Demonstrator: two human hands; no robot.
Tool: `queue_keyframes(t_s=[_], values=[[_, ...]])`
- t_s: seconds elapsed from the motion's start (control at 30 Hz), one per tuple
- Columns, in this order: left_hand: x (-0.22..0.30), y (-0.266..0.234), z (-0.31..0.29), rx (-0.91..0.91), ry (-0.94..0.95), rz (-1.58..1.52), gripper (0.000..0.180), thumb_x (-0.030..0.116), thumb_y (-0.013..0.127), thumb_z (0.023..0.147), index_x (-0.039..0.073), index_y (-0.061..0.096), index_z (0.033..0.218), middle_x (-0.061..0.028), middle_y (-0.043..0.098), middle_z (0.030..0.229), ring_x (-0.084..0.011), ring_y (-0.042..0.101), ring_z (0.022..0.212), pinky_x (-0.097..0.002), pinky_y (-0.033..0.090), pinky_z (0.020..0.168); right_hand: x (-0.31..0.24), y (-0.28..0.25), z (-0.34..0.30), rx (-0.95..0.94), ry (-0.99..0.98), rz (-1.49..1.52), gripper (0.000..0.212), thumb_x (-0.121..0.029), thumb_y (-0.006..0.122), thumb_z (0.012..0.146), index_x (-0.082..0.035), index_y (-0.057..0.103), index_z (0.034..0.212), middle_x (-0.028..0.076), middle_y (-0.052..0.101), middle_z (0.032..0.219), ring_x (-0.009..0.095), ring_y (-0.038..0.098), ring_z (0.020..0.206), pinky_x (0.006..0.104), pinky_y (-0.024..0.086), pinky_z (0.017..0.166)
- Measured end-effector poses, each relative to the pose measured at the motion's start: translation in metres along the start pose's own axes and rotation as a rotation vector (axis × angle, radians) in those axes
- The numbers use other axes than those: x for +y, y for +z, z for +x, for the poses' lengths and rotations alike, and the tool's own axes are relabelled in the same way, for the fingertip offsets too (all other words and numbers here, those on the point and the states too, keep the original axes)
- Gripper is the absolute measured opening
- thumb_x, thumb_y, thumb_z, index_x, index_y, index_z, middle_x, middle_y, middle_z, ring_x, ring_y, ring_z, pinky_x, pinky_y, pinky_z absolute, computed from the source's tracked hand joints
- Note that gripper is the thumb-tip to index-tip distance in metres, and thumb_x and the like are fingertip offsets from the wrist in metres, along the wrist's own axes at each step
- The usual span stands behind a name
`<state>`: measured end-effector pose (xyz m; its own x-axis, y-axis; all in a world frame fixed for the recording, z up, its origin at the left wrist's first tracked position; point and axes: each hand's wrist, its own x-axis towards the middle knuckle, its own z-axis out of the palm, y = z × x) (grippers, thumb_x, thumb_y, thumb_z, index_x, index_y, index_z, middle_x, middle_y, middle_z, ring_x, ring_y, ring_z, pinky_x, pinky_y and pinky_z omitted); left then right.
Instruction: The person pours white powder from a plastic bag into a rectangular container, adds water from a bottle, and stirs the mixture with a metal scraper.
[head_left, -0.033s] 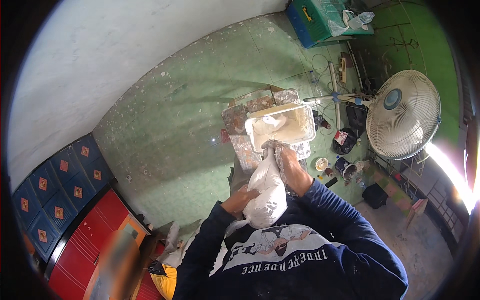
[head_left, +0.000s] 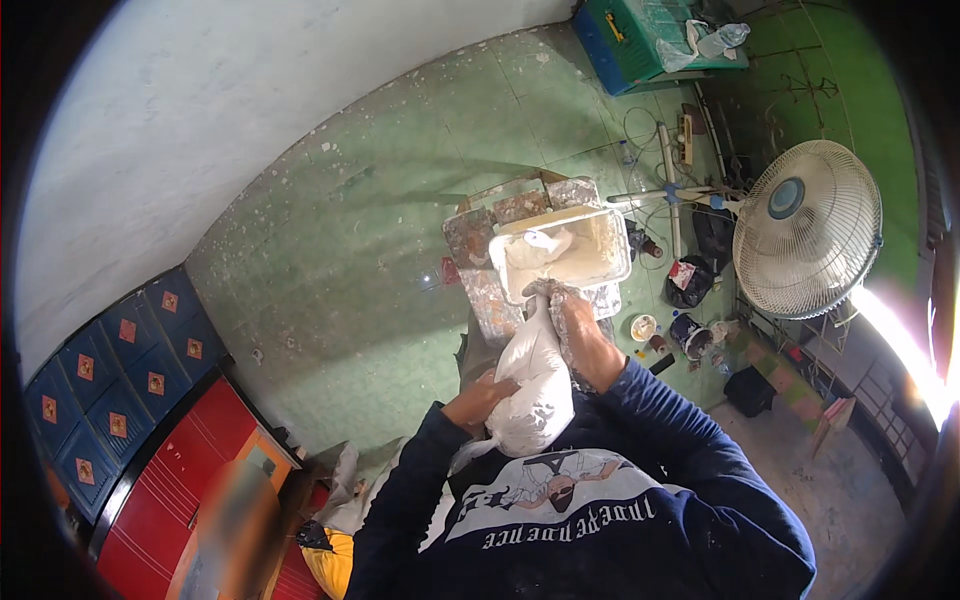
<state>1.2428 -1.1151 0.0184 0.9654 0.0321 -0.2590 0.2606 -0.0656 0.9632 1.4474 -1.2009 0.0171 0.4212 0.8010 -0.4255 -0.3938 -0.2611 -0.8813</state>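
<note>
A bulging white bag (head_left: 532, 390) leans against my body, its narrowed neck pointing away from me. My left hand (head_left: 482, 398) grips its left side, with the fingers partly hidden behind it. Around the neck my right hand (head_left: 582, 335) is closed; its fingers are coated with something pale and powdery. Just beyond them stands a rectangular white tub (head_left: 627, 245) with pale, cream-coloured material (head_left: 585, 262) inside. A whiter lump (head_left: 543, 241), possibly a scoop or cloth, lies in it. The tub rests on a low, stained wooden stand (head_left: 470, 240).
A large fan (head_left: 808, 228) stands at the right, its pole lying toward the tub. Near it on the floor are a black bag (head_left: 690, 285), a small cup (head_left: 643, 327) and a dark can (head_left: 690, 335). A green-and-blue cabinet (head_left: 640, 60) is at the far right, blue-and-red furniture (head_left: 130, 350) at left.
</note>
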Motion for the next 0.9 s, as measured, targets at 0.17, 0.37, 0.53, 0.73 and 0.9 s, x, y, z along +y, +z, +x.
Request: queue_keyframes(t_s=[0.17, 0.37, 0.53, 0.73, 0.9], values=[[0.001, 0.002, -0.004, -0.045, -0.224, -0.295, 0.025, 0.007, 0.054, 0.082, 0.003, 0.061, 0.106, -0.0200, 0.059, 0.106, -0.0339, 0.056, 0.098, -0.0379, 0.046, 0.084, -0.003, -0.002, 0.000, -0.030, -0.169, -0.329, 0.027, -0.002, 0.053, 0.083, 0.001, 0.053, 0.110, 0.014, 0.056, 0.086, 0.027, 0.056, 0.078, 0.0345, 0.046, 0.071], [0.007, -0.001, 0.001, 0.012, 0.065, 0.109, 0.027, 0.007, 0.057, 0.079, 0.003, 0.062, 0.105, -0.0191, 0.058, 0.109, -0.0351, 0.055, 0.100, -0.0381, 0.045, 0.087, -0.002, 0.002, 0.003, 0.037, 0.213, 0.001, 0.026, -0.018, 0.047, 0.092, 0.002, 0.053, 0.109, 0.012, 0.056, 0.086, 0.023, 0.055, 0.078, 0.0339, 0.046, 0.072], [0.002, 0.006, -0.003, -0.030, -0.178, -0.130, 0.026, 0.007, 0.056, 0.079, 0.004, 0.062, 0.105, -0.0199, 0.057, 0.109, -0.0356, 0.055, 0.100, -0.0386, 0.045, 0.087, 0.007, 0.005, 0.004, 0.148, 0.486, 0.432, 0.033, -0.032, 0.046, 0.095, 0.000, 0.054, 0.101, 0.005, 0.052, 0.082, 0.015, 0.050, 0.072, 0.0265, 0.043, 0.065], [0.003, 0.005, 0.001, -0.045, -0.084, -0.031, 0.028, 0.009, 0.056, 0.082, 0.003, 0.060, 0.108, -0.0203, 0.058, 0.107, -0.0333, 0.057, 0.097, -0.0374, 0.047, 0.084, 0.010, 0.002, 0.003, 0.089, 0.306, 0.250, 0.036, -0.035, 0.049, 0.094, 0.000, 0.054, 0.103, 0.003, 0.052, 0.084, 0.013, 0.050, 0.074, 0.0262, 0.044, 0.065], [0.025, 0.004, 0.005, 0.035, -0.560, -0.621, 0.033, 0.013, 0.054, 0.087, 0.000, 0.055, 0.117, -0.0136, 0.062, 0.107, -0.0214, 0.061, 0.095, -0.0334, 0.048, 0.082, -0.006, 0.001, -0.007, 0.013, 0.255, 0.536, 0.041, -0.031, 0.047, 0.094, 0.005, 0.052, 0.115, 0.008, 0.058, 0.095, 0.015, 0.056, 0.086, 0.0270, 0.048, 0.076]])
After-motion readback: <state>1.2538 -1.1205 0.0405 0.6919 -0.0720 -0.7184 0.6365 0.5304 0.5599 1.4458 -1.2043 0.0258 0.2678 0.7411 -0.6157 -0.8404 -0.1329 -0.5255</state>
